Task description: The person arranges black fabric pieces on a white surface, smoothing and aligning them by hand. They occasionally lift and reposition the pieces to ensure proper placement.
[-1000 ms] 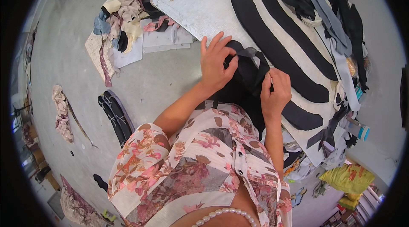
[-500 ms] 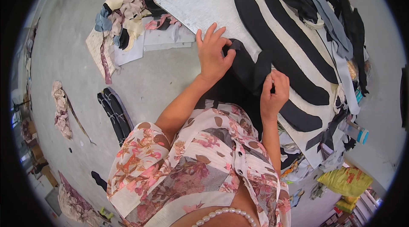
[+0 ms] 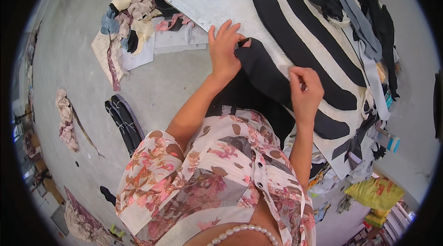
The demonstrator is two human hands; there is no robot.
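Note:
A curved black fabric strip (image 3: 265,68) lies across the near edge of the light board (image 3: 207,1). At its left end my left hand (image 3: 224,57) pinches it between thumb and index finger, the other fingers raised. My right hand (image 3: 307,91) is closed beside the strip's far edge, fingers curled and fingertips together; what they hold, if anything, is too small to make out. Past my right hand, a black fabric end (image 3: 332,126) shows, though the wrist hides whether it is the same strip. Two further black strips, a wide one (image 3: 302,52) and a narrower one (image 3: 323,36), lie beyond.
Grey and black garments (image 3: 360,20) pile along the board's right side. Fabric scraps (image 3: 138,10) lie on the floor at the far left. A tied black bundle (image 3: 123,123) rests left of me, and a yellow sack (image 3: 376,194) sits at the lower right.
My right hand has moved up and to the right from the black strip's raised fold. The fold has dropped and the strip lies flatter. My left hand has shifted slightly left, still pinching.

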